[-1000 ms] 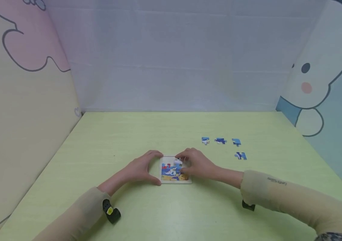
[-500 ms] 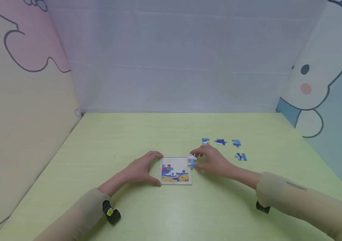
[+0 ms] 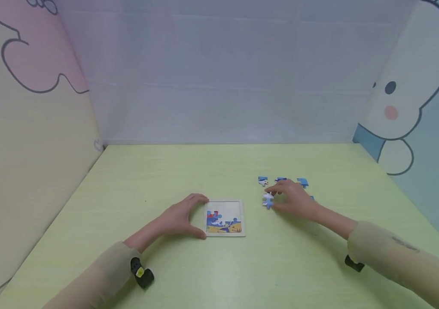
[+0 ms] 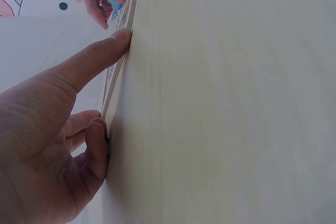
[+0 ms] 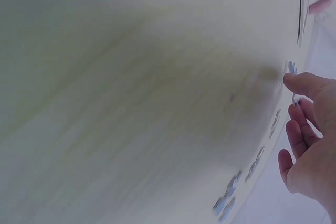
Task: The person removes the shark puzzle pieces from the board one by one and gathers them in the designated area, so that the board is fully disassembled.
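Observation:
A small square jigsaw tray [image 3: 225,235] lies flat on the table, with joined picture pieces along its lower part and left side. Its upper right shows bare white base. My left hand [image 3: 180,218] holds the tray's left side, thumb at the near corner and fingers at the far corner. In the left wrist view, that thumb presses the tray's edge [image 4: 118,82]. To the right of the tray, my right hand [image 3: 297,201] pinches a white and light-blue jigsaw piece [image 3: 267,201] between thumb and fingers. The right wrist view shows this piece [image 5: 292,67] partly hidden by the thumb.
Loose jigsaw pieces lie beyond and beside my right hand: a blue-white one [image 3: 263,181], a dark-blue one [image 3: 280,179] partly covered, and a light-blue one [image 3: 303,182]. Another piece [image 3: 312,198] peeks from behind the hand. Cartoon-printed walls border the pale green table [image 3: 165,171].
My right hand has lifted the white and light-blue piece out of the tray and carried it right, toward the loose pieces. The left hand stays at the tray.

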Available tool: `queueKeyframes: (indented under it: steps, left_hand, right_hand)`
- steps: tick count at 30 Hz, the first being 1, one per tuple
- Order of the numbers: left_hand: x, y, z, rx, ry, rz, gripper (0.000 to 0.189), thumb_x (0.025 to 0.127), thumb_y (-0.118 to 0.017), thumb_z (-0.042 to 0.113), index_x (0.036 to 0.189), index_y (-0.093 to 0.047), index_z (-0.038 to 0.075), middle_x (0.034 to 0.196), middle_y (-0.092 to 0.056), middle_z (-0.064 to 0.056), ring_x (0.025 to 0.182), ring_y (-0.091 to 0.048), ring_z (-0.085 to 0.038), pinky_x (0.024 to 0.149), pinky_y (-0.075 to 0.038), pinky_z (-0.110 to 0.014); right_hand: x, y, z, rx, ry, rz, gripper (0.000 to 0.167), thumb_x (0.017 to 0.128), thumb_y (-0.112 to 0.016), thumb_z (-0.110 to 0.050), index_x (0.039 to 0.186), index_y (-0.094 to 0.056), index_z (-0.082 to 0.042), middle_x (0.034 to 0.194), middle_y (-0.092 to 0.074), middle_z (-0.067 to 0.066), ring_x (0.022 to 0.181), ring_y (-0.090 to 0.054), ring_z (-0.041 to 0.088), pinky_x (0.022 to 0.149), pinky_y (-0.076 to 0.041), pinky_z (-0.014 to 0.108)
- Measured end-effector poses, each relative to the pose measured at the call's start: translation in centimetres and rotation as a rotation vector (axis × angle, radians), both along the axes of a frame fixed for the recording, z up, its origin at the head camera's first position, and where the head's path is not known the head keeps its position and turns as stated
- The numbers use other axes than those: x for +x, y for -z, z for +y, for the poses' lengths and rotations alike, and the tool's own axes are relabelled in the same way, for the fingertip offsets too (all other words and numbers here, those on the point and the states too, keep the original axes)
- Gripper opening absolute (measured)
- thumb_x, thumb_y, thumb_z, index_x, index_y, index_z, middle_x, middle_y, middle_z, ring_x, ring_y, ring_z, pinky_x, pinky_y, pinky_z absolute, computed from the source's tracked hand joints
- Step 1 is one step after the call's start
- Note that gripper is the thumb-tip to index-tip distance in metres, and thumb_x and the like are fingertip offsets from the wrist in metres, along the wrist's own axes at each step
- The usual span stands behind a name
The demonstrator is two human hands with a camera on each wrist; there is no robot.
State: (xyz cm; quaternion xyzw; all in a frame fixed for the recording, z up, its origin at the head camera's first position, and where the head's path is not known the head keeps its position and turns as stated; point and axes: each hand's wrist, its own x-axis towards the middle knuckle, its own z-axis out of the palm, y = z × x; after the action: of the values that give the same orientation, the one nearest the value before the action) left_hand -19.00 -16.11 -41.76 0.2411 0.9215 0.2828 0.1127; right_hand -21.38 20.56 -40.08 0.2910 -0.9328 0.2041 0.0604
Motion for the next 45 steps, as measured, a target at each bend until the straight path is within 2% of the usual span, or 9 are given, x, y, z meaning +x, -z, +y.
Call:
queueKeyframes:
  steps: [8,15,23,32,40,45]
  left_hand:
    - [0.0,0.0,0.1,-0.005,0.001,-0.006,0.097,0.063,-0.091,0.045,0.145,-0.044,0.021,0.155,-0.040,0.001,0.146,-0.038,-0.025,0.117,-0.037,-0.051]
    - [0.0,0.1,0.0,-0.007,0.006,0.001,0.097,0.063,-0.091,0.045,0.145,-0.044,0.020,0.155,-0.041,0.001,0.145,-0.040,-0.026,0.116,-0.038,-0.051]
    - [-0.1,0.2,-0.1,-0.002,0.003,-0.001,0.097,0.063,-0.091,0.045,0.145,-0.045,0.021,0.155,-0.041,0.001,0.145,-0.040,-0.026,0.115,-0.038,-0.052]
    - [-0.1,0.4,0.0,-0.013,0.003,0.004,0.095,0.063,-0.091,0.047,0.143,-0.045,0.023,0.153,-0.042,0.003,0.144,-0.041,-0.023,0.115,-0.039,-0.051]
    - [-0.1,0.6,-0.1,-0.009,-0.003,0.001,0.096,0.063,-0.091,0.047,0.143,-0.045,0.024,0.153,-0.042,0.004,0.143,-0.041,-0.023,0.115,-0.039,-0.050]
    - [-0.2,0.5,-0.1,-0.010,-0.004,0.007,0.096,0.062,-0.091,0.047,0.143,-0.045,0.024,0.153,-0.042,0.004,0.143,-0.041,-0.023,0.116,-0.038,-0.050]
  right_hand:
    - [-0.8,0.1,2.5,0.014,-0.008,0.078,0.037,0.074,-0.081,-0.008,0.110,-0.074,-0.006,0.092,-0.069,0.005,0.089,-0.056,0.026,0.075,-0.040,0.041]
    - [-1.5,-0.2,4.5,0.046,0.010,-0.063,0.039,0.079,-0.080,-0.014,0.117,-0.072,-0.009,0.105,-0.067,0.010,0.097,-0.055,0.027,0.082,-0.040,0.051]
    - [-2.3,-0.4,6.0,0.082,-0.026,-0.148,0.041,0.082,-0.080,-0.017,0.121,-0.070,-0.011,0.107,-0.068,0.005,0.098,-0.053,0.022,0.081,-0.038,0.036]
    - [-2.6,-0.8,6.3,0.080,-0.057,-0.243,0.043,0.082,-0.080,-0.019,0.123,-0.070,-0.013,0.114,-0.068,0.006,0.106,-0.055,0.025,0.085,-0.043,0.039]
    - [-2.8,-1.0,6.2,0.109,-0.064,-0.275,0.043,0.083,-0.079,-0.023,0.124,-0.069,-0.016,0.113,-0.067,0.004,0.104,-0.054,0.023,0.084,-0.042,0.037]
    - [-3.0,-1.1,6.2,0.116,-0.068,-0.265,0.043,0.083,-0.079,-0.023,0.124,-0.069,-0.016,0.115,-0.067,0.006,0.106,-0.055,0.025,0.086,-0.042,0.039]
